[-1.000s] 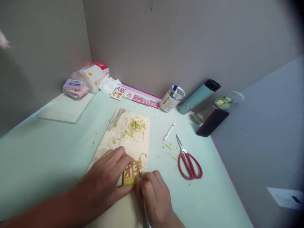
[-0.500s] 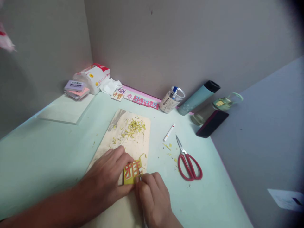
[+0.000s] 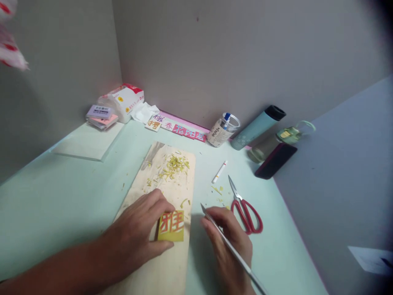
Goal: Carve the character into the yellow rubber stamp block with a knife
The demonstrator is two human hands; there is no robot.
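On the wooden board (image 3: 166, 258) lies a yellow carving block (image 3: 171, 235) with a red character on its face. My left hand (image 3: 144, 225) grips it from the left, thumb at the near edge and fingers at the far edge. My right hand (image 3: 230, 241) is closed around a slim silver carving knife (image 3: 232, 250), to the right of the board and apart from the block. Its pointed blade tilts up toward the far left. Yellow shavings (image 3: 176, 164) are heaped on the far part of the board.
Red-handled scissors (image 3: 251, 217) and a white pen (image 3: 220, 172) lie right of the board. Along the wall stand a jar (image 3: 219, 133), a blue tumbler (image 3: 256, 128), a green bottle (image 3: 260, 151) and a dark phone (image 3: 276, 161). Carved tiles (image 3: 184, 132) and a tissue pack (image 3: 125, 100) sit at the back.
My right hand has drawn the carving knife off the block and moved right, beyond the board's edge. My left hand still holds the block in about the same place.
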